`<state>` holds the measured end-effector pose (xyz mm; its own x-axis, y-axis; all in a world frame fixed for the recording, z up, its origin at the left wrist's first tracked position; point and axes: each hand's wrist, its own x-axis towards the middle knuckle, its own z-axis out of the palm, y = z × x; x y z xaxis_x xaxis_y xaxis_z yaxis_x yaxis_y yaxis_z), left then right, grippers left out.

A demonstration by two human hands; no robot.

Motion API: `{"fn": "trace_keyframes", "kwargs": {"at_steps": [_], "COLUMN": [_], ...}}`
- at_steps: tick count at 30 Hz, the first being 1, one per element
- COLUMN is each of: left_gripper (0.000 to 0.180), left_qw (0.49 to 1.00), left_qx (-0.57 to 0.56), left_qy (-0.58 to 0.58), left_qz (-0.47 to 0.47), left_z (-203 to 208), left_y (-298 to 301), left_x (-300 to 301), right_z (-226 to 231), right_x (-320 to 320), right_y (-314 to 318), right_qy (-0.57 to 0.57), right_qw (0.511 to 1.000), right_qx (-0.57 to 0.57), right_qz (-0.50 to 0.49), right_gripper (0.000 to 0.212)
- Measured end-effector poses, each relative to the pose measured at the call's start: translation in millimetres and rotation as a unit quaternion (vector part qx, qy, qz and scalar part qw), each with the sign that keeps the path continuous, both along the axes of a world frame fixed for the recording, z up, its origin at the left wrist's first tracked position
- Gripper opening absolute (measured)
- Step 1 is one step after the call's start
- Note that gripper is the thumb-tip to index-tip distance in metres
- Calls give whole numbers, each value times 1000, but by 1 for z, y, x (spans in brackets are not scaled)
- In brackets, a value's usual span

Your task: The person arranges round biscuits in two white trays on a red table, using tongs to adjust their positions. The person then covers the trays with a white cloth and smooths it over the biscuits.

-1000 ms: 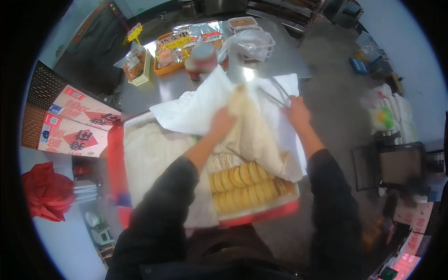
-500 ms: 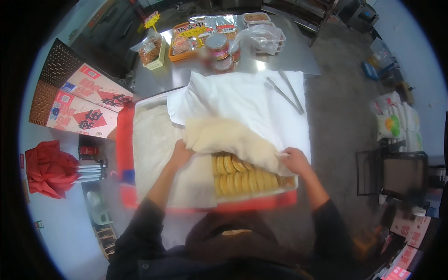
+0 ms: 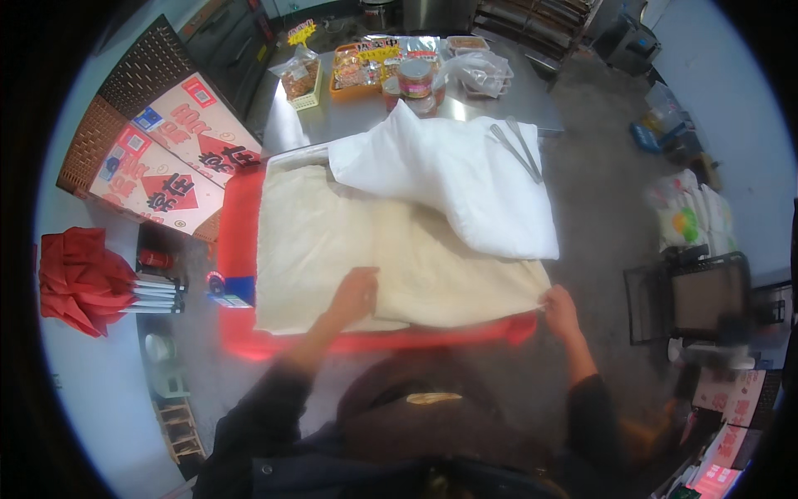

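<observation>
A beige cloth [image 3: 453, 266] lies spread over the right part of a tray on the red-covered stand. My right hand [image 3: 559, 309] pinches its near right corner. My left hand [image 3: 356, 298] is closed at its left edge, fingers partly hidden. A second pale cloth [image 3: 303, 241] covers the tray's left part, overlapped by the beige one. Behind them, a thick white cloth [image 3: 490, 200] is folded back, with metal tongs [image 3: 521, 151] lying on top. The yellow pastries in the tray are now hidden.
On the steel table [image 3: 357, 121] beyond stand jars [image 3: 414, 79], an orange basket [image 3: 353, 71] of packets and clear containers [image 3: 482, 73]. Printed cartons [image 3: 183, 154] stand at the left. A chair [image 3: 706, 291] is on the right. Red covering [image 3: 241, 195] shows around the tray.
The beige cloth has come down toward me and flattened over the yellow pastries. The right hand moved slightly right, the left hand right and nearer. The white cloth's near edge has shifted.
</observation>
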<state>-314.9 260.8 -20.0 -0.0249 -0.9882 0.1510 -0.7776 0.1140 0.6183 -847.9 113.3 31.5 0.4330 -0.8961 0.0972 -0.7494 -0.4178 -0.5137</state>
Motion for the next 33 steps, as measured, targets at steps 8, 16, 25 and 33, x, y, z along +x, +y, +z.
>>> {"fn": "trace_keyframes", "kwargs": {"at_steps": [8, 16, 25, 33], "left_gripper": [43, 51, 34, 45], "left_qw": [985, 973, 811, 715], "left_qx": [109, 169, 390, -42], "left_qy": [116, 99, -229, 273], "left_qz": [72, 125, 372, 643], "left_z": [25, 6, -62, -92], "left_y": [36, 52, 183, 125], "left_x": [-14, -93, -100, -147], "right_z": [62, -55, -73, -175], "right_x": [18, -42, 82, 153], "right_y": [1, -11, -215, -380], "right_qy": [-68, 151, -114, -410], "right_qw": [994, 985, 968, 838], "right_qx": [-80, 75, -162, 315], "right_qz": [36, -48, -155, -173], "right_gripper": [26, 21, 87, 75]}}
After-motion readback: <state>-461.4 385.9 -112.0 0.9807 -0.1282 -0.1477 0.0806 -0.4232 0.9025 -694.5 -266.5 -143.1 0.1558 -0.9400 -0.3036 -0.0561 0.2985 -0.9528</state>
